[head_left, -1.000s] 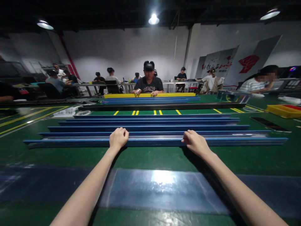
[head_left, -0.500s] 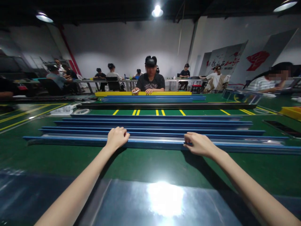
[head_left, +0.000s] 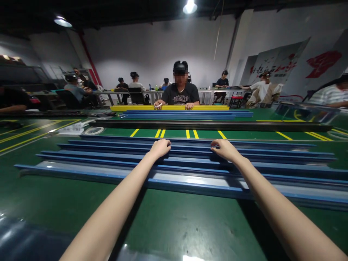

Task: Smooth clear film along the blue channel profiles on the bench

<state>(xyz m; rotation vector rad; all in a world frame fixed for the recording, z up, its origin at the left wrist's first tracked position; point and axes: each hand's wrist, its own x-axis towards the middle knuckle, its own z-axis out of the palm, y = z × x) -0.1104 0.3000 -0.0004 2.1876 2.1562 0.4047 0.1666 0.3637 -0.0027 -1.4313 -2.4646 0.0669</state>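
Several long blue channel-shaped rails lie side by side across the green table (head_left: 190,221). My left hand (head_left: 161,148) is closed on the upper edge of one of the farther blue rails (head_left: 190,148), its fingertips partly hidden behind the knuckles. On the same rail, further right, my right hand (head_left: 225,149) has its thumb and fingers curled round the edge. Both forearms reach over the nearest blue rail (head_left: 76,176), which has a pale, shiny inner face.
Beyond the rails lie a long black bar (head_left: 174,125), a roll of tape (head_left: 97,131) and more blue strips (head_left: 176,115). Across the table a person (head_left: 185,92) in a dark shirt holds a yellow bar (head_left: 136,108). Yellow lines mark the tabletop.
Both hands have left the nearest blue rail and moved forward to a farther one, coming closer together. The view has shifted, and the person opposite has moved a hand along the yellow bar.
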